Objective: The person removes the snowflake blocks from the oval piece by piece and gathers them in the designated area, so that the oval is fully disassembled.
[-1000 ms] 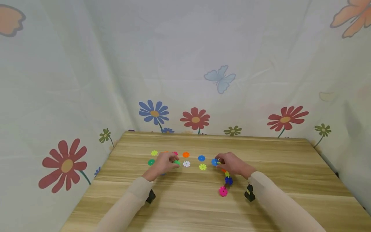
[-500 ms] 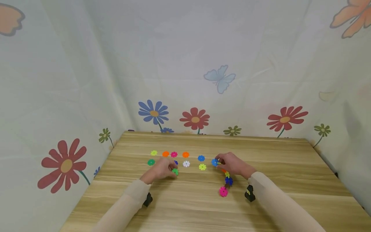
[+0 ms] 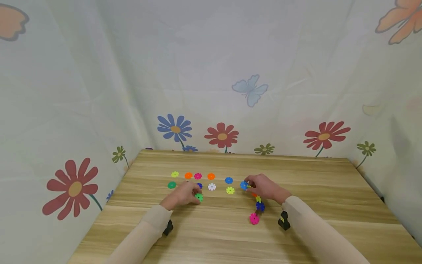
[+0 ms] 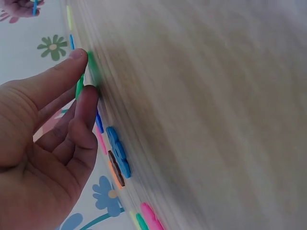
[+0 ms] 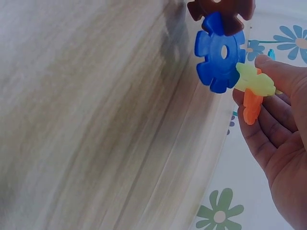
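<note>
Pale fabric wall, printed with large flowers and a butterfly, takes up the upper part of the head view. Wood-grain table across the bottom. 2 cream sleeves reach in from the lower corners.

Right hand, right of centre: fingers curled, pinching a chain of flower-shaped discs. Left hand, left of centre: narrow pinch, thumb and finger on 1 green disc, tilted; I can't tell whether it touches the table.

Chain runs down the frame from the fingers: orange link, yellow link, dark blue link, brown link, pink link lowest. Light blue disc shows at the right fingertips; its join is hidden.

Loose discs lie flat near centre, 2 rough rows. Upper, left to right: lime disc, orange disc, pink disc, second orange, blue disc. Lower: dark green disc, dark blue disc partly covered, white disc, yellow disc.
</note>
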Demonstrator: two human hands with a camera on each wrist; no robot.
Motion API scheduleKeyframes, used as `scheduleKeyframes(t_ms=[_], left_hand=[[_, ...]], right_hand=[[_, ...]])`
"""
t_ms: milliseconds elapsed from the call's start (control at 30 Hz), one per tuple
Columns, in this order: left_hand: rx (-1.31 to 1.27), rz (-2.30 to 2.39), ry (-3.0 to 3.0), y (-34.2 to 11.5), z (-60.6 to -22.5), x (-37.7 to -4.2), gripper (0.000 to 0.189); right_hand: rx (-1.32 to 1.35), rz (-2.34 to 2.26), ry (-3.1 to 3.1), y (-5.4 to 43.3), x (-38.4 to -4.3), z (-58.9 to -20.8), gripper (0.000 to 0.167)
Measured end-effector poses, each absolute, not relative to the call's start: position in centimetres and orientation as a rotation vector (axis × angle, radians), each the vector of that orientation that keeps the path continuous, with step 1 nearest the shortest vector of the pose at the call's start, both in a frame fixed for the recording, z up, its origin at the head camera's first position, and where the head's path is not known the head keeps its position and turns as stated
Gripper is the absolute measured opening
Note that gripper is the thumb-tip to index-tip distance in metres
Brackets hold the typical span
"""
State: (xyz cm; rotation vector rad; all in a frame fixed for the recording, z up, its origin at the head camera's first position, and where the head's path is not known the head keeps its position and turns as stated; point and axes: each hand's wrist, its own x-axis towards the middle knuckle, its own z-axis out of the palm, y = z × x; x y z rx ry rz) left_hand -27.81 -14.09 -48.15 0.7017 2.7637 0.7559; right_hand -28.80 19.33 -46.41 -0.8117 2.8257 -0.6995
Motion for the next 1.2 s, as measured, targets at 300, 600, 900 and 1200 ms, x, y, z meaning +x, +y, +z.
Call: scheduleKeyframes(t_ms=[300, 600, 900, 1200], left_hand=[[0.680, 0.705, 2.821, -14.3, -48.7, -28.2, 0.030], [0.747, 0.648, 2.883, -14.1, -49.0, -28.7, 0.029], [0.798, 0.832, 2.844, -11.2, -48.2, -28.5, 0.014], [0.757, 0.901, 2.839, -7.7, -47.8, -28.4, 0.012]], right_hand=[[-0.826, -0.712, 2.818, 19.3, -29.0, -46.8, 0.030], [-0.816, -0.730, 2.813, 19.3, -29.0, -46.8, 0.031], [-0.860, -0.726, 2.805, 19.2, -29.1, -47.2, 0.032], [-0.891, -0.714, 2.797, 19.1, -29.0, -47.0, 0.030]])
